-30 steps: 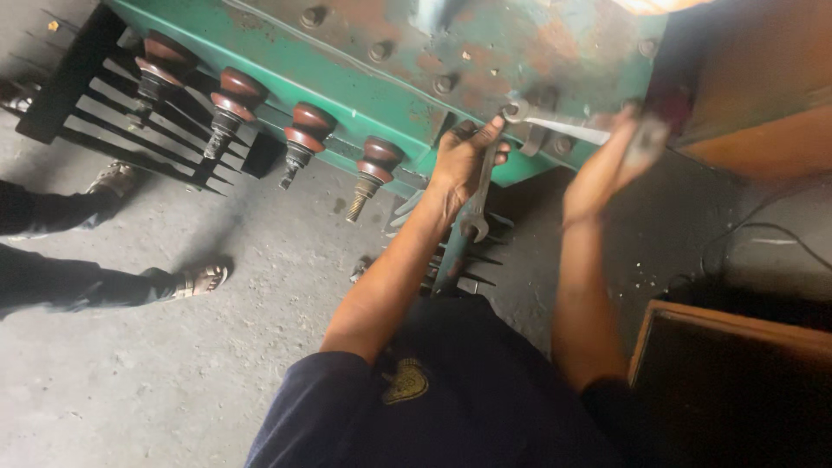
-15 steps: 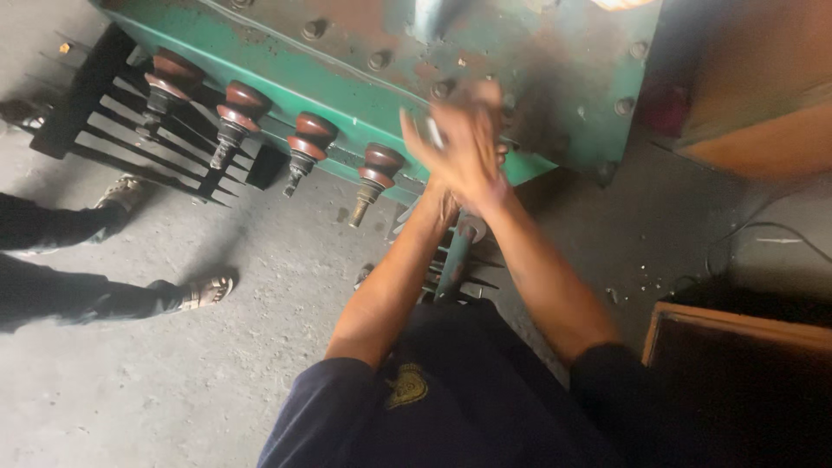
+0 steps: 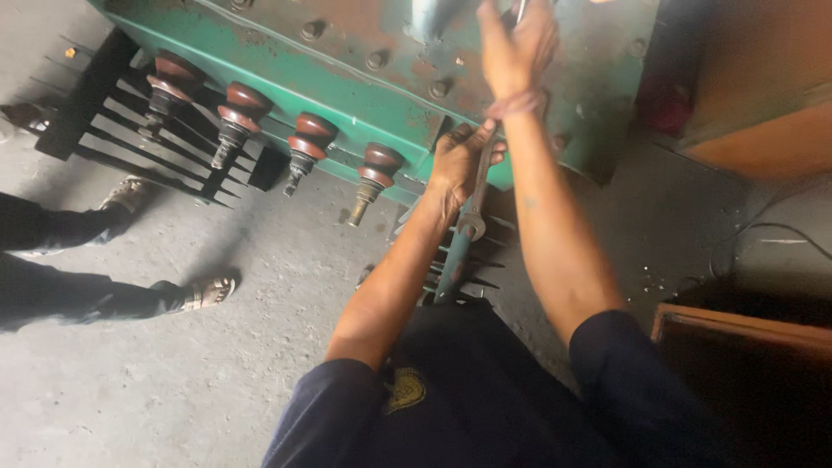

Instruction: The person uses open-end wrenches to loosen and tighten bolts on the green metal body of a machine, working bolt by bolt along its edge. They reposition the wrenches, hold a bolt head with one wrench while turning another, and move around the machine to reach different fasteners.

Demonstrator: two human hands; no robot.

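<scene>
A green metal tank (image 3: 364, 82) with a rusty bolted lid lies in front of me. My left hand (image 3: 461, 158) grips the lid's near edge, closed around the top of a long steel spanner (image 3: 474, 206) that hangs down past my wrist. My right hand (image 3: 516, 42) is higher up on the lid, closed on a thin metal tool (image 3: 520, 10) whose end runs out of the top of the frame. My right forearm crosses just to the right of the spanner.
Several brown ribbed insulators (image 3: 305, 143) stick out along the tank's edge. Black cooling fins (image 3: 113, 130) stand at the left and below my hands. Another person's legs and sandalled feet (image 3: 204, 293) are at the left. A wooden box (image 3: 737, 334) and a cable (image 3: 763, 234) lie at the right.
My right hand swung from the right side of the tank over to my left hand, then rose onto the lid. My left hand has stayed at the lid's edge with the spanner.
</scene>
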